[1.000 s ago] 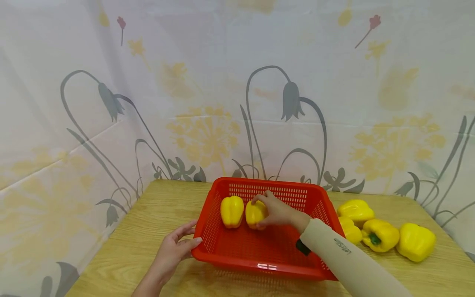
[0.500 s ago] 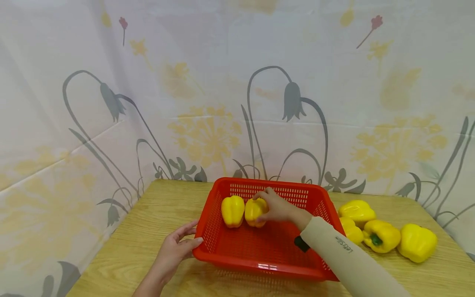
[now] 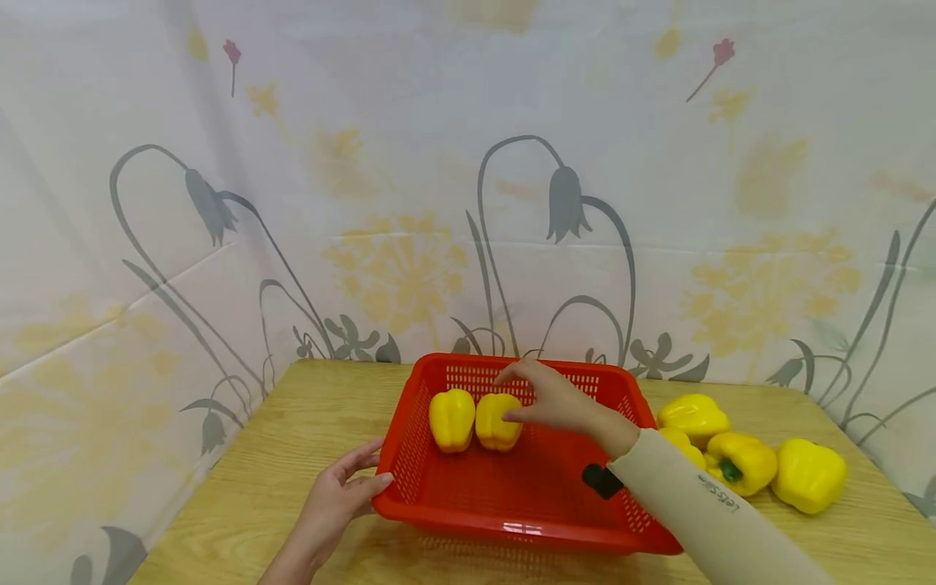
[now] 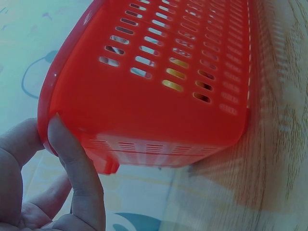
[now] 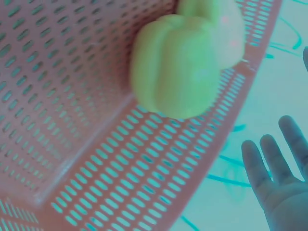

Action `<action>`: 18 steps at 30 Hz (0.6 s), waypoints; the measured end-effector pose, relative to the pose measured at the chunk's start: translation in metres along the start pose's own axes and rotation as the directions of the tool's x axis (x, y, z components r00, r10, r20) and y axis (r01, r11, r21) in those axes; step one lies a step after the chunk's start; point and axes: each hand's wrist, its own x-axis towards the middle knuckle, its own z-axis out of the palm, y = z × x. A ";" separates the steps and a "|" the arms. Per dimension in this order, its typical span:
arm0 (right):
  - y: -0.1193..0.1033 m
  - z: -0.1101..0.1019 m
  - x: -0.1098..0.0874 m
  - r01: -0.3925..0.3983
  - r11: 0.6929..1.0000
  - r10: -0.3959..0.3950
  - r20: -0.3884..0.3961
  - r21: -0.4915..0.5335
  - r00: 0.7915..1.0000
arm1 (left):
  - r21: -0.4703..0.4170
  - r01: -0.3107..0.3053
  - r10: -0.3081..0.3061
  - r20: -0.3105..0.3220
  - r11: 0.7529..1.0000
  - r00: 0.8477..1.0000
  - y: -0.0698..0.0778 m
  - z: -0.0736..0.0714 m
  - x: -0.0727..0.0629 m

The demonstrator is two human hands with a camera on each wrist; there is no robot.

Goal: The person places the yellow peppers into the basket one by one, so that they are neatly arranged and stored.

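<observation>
A red plastic basket (image 3: 512, 528) with slotted walls stands on the table, holding two yellow bell peppers side by side: the left pepper (image 3: 452, 420) and the right pepper (image 3: 499, 432). At the basket's left front corner, my left hand (image 3: 331, 502) grips the rim between thumb and fingers; the left wrist view shows the digits pinching the rim's edge (image 4: 45, 110). My right hand (image 3: 556, 398) hovers over the right pepper with fingers apart. In the right wrist view, this hand (image 5: 284, 187) has spread fingers and stands off from the nearer pepper (image 5: 175, 67).
Several more yellow peppers (image 3: 810, 475) lie on the wooden table (image 3: 322, 398) to the right of the basket, one partly hidden by its wall. A flower-printed cloth (image 3: 409, 162) hangs behind and to the left.
My right hand has let go of the right pepper and lifted slightly up and to the right. That pepper now sits beside the other one. The left hand keeps its grip on the rim.
</observation>
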 end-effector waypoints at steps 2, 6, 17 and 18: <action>-0.005 -0.005 -0.003 0.011 1.000 -0.011 -0.035 -0.003 0.999 | 0.001 0.001 -0.001 -0.002 1.000 1.000 0.000 0.000 0.000; -0.013 -0.014 -0.011 0.047 0.999 -0.047 -0.097 -0.001 0.994 | -0.002 0.000 0.000 0.000 1.000 1.000 0.000 0.000 0.000; -0.016 -0.030 -0.031 0.087 0.996 -0.089 -0.196 -0.021 0.976 | -0.001 0.000 0.000 0.002 1.000 1.000 0.000 0.001 -0.001; -0.015 -0.032 -0.033 0.082 0.996 -0.086 -0.205 -0.026 0.975 | -0.001 0.001 -0.001 0.002 1.000 1.000 0.001 0.001 -0.001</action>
